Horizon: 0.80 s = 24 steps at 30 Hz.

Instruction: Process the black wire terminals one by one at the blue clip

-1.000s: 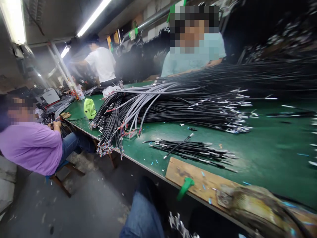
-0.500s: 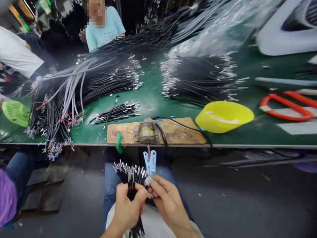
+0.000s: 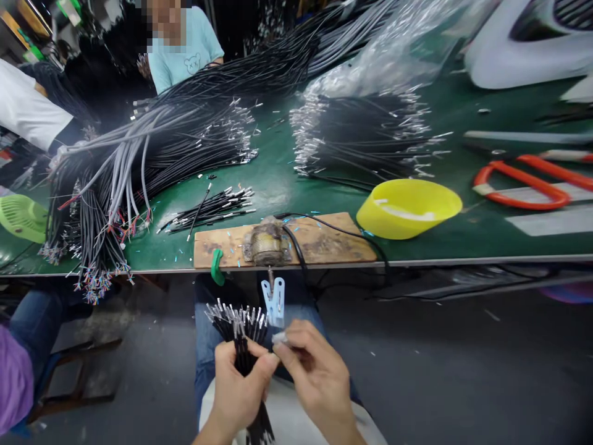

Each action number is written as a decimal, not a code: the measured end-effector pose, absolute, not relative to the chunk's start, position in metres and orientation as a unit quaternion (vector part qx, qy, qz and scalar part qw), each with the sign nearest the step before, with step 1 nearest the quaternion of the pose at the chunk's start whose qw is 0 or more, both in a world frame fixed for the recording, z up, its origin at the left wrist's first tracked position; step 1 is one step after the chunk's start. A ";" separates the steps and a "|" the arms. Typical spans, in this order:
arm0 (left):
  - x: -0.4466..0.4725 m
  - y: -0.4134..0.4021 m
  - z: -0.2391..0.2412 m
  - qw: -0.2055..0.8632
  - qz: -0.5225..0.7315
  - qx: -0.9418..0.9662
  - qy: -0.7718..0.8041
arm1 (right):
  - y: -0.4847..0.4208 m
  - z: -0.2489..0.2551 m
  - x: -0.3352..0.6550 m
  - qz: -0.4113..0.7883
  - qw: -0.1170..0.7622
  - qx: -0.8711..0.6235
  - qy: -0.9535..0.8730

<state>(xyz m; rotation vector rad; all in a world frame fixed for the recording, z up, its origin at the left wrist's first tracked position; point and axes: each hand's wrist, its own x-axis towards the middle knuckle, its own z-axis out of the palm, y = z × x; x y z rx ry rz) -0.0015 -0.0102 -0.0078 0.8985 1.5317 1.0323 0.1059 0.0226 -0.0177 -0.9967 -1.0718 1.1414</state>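
My left hand (image 3: 241,386) is wrapped round a bundle of black cables (image 3: 239,327), whose silvery ends fan out above the fist while its lower ends hang over my lap. With fingers pinched, my right hand (image 3: 319,377) holds a small whitish, shiny piece (image 3: 280,338), too blurred to name, close to the left thumb. Just above that piece, a light blue clothespin (image 3: 274,301) is fixed to the shaft of a small motor (image 3: 267,242). The motor sits on a wooden board (image 3: 328,238) at the table edge.
On the green table (image 3: 271,179) lie a small pile of short cables (image 3: 210,207), a large stack of black cables (image 3: 361,136) and grey cables (image 3: 134,145). A yellow container (image 3: 407,213), orange-handled scissors (image 3: 519,182) and a green fan (image 3: 23,216) stand around. A person in light blue (image 3: 185,52) is opposite.
My right hand has turned and drawn slightly apart from the cable bundle, with the whitish piece in its fingertips. The left hand keeps its grip. The whole view has shifted a little.
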 end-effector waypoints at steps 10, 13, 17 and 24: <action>-0.010 0.000 0.007 0.478 0.446 0.454 0.606 | 0.033 -0.029 0.109 0.851 0.422 -0.243 -0.197; -0.010 -0.002 0.009 0.450 0.450 0.461 0.619 | 0.041 -0.024 0.111 0.861 0.391 -0.270 -0.182; -0.010 -0.010 0.011 0.404 0.459 0.457 0.646 | 0.062 -0.013 0.115 0.797 0.461 -0.330 -0.209; -0.010 -0.009 0.015 0.347 0.466 0.458 0.673 | 0.080 -0.004 0.103 0.737 0.478 -0.355 -0.321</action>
